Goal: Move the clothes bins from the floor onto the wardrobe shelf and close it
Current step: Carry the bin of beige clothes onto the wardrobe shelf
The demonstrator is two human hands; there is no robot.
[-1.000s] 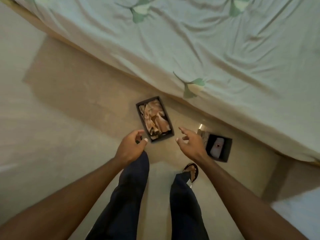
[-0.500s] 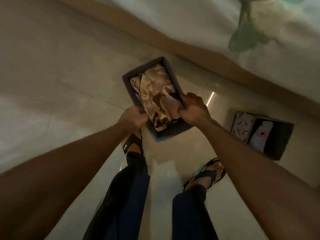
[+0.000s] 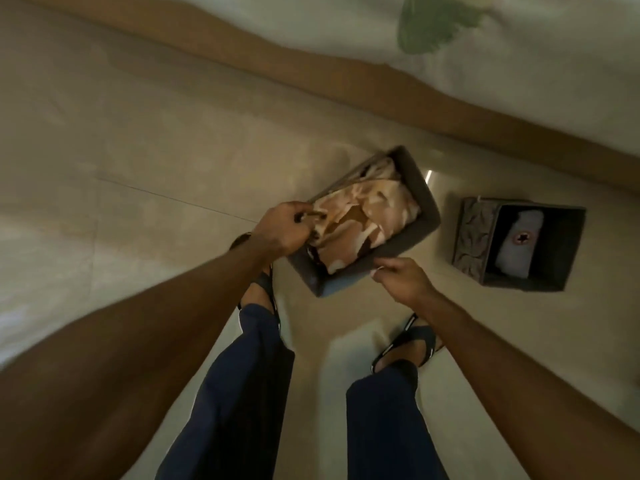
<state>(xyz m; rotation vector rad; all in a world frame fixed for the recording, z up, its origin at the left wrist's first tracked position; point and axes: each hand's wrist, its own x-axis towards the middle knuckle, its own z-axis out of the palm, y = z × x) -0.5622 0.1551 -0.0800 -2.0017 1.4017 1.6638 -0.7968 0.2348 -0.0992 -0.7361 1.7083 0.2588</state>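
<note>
A dark grey fabric bin (image 3: 427,206) stuffed with tan and cream clothes is tilted and lifted off the floor between my hands. My left hand (image 3: 282,228) grips its left rim, fingers curled over the edge into the clothes. My right hand (image 3: 401,277) pinches the near lower wall of the same bin. A second dark bin (image 3: 575,244) with a patterned side stands on the floor to the right, holding a pale folded garment with a round dark mark. The wardrobe is not in view.
A bed with a pale leaf-print sheet (image 3: 519,46) and a brown base (image 3: 311,77) runs across the top. Beige floor tiles (image 3: 138,168) spread to the left. My sandalled feet (image 3: 412,344) stand just below the held bin.
Both hands came down and took hold of the clothes-filled bin, then raised and swung it rightward, tilting it. The view dropped closer to the floor.
</note>
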